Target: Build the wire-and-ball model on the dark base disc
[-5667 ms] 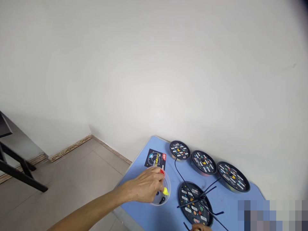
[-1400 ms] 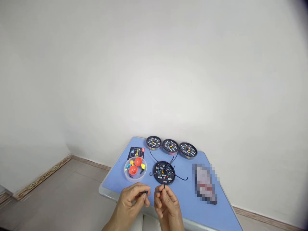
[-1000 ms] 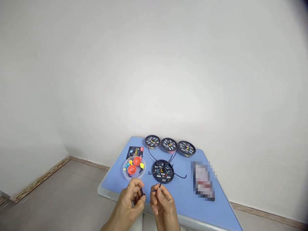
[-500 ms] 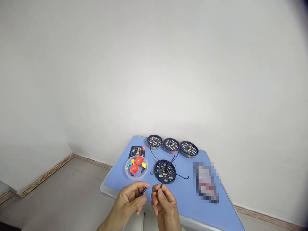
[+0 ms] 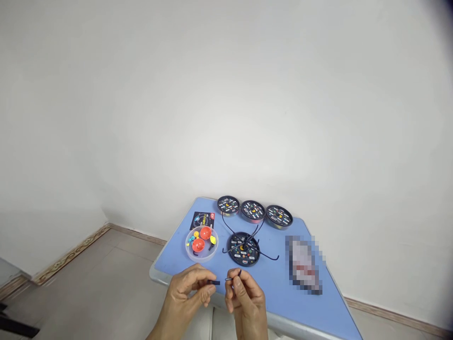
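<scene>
The fingers (image 5: 198, 274) of the left hand (image 5: 184, 290) pinched a short black peg (image 5: 215, 282), and those of the right hand (image 5: 248, 298) gripped a thin dark rod (image 5: 229, 279) that looked bent. Both bits were up over the near side of the worktop (image 5: 276, 283), close but with a gap between them. They were likely plastic: light, stiff and a bit slick, though a hard bend might have snapped the rod. A pinch near one end seemed best, with the other end sticking out. Past the left hand stood a clear tub (image 5: 202, 259). In it lay two red cups (image 5: 198, 245), a yellow bit (image 5: 213, 240), an orange ball (image 5: 196, 234), small blue balls (image 5: 192, 239) and dark bits (image 5: 211, 246). Beside it sat a black disc (image 5: 244, 258) with thin arms (image 5: 247, 241). Three round boxes (image 5: 253, 210) stood behind, but their insides were too hard to see.
</scene>
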Motion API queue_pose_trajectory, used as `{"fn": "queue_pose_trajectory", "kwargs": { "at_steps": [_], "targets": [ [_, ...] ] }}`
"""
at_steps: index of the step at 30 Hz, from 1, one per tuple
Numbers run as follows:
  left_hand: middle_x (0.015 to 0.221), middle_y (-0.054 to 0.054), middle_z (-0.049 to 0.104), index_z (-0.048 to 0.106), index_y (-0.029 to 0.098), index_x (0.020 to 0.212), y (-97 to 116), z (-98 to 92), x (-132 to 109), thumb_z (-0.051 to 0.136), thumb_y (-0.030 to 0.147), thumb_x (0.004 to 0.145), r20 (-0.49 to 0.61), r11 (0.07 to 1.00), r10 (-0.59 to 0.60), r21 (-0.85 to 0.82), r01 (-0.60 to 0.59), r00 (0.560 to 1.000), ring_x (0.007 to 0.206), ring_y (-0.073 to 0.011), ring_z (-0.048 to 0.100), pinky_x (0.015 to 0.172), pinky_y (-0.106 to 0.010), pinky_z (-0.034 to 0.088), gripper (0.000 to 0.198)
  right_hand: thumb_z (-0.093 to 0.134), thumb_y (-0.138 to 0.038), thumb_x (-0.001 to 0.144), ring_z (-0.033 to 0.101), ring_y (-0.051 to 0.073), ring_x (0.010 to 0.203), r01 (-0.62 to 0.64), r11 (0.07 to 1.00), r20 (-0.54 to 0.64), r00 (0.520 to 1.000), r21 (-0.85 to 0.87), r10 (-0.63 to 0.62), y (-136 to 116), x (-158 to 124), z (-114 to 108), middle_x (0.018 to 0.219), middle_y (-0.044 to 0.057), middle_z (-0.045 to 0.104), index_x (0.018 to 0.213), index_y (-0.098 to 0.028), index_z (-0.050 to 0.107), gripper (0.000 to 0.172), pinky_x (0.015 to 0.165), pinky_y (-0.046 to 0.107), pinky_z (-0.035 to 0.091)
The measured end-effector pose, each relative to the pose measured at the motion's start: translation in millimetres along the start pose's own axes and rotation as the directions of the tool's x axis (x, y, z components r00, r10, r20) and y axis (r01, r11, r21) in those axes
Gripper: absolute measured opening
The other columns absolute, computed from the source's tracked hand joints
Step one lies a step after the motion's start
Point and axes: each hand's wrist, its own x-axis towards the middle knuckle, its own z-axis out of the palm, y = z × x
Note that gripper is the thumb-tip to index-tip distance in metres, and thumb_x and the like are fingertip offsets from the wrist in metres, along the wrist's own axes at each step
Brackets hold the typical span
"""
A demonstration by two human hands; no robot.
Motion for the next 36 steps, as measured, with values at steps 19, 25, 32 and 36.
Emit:
{"fn": "queue_pose_trajectory", "kwargs": {
  "at_steps": [19,25,32,36],
  "targets": [
    [0.062,0.001,0.068,0.075,0.024,0.097,7,11.5,2,0.064,0.026,0.088,0.017,0.996,0.089,0.024,-0.089,0.996,0.065,-0.0161,0.068,0.064,-0.024,0.057,0.015,0.081,-0.045,0.071,0.044,0.008,0.044,0.065,0.998,-0.140,0.988,-0.025,-0.068,-9,-8,5,0.056,-0.002,0.058,0.083,-0.017,0.072,0.031,0.045,0.022,0.035],
    [0.062,0.000,0.067,0.075,0.022,0.093,5,16.5,1,0.066,0.026,0.087,-0.023,0.991,0.123,0.062,-0.122,0.992,0.060,-0.0155,0.068,0.060,-0.023,0.056,0.012,0.080,-0.045,0.072,0.045,0.008,0.043,0.079,0.997,-0.141,0.987,-0.023,-0.081,-7,-7,2,0.055,-0.002,0.058,0.082,-0.017,0.072,0.031,0.045,0.022,0.035],
    [0.066,0.001,0.066,0.075,0.022,0.091,2,18.0,2,0.067,0.026,0.086,-0.031,0.992,0.121,0.044,-0.120,0.992,0.055,-0.0135,0.067,0.057,-0.021,0.056,0.010,0.078,-0.048,0.073,0.045,0.008,0.042,0.120,0.989,-0.162,0.978,-0.087,-0.133,-1,-7,-2,0.052,-0.003,0.057,0.082,-0.017,0.072,0.032,0.045,0.023,0.035],
    [0.065,0.000,0.067,0.075,0.022,0.090,3,18.3,2,0.066,0.028,0.087,-0.026,0.991,0.125,0.056,-0.123,0.992,0.057,-0.0145,0.067,0.057,-0.022,0.056,0.012,0.077,-0.049,0.074,0.044,0.007,0.040,0.154,0.979,-0.179,0.968,-0.135,-0.177,1,-8,-3,0.052,-0.004,0.056,0.082,-0.017,0.073,0.033,0.046,0.024,0.035]
  ]
}}
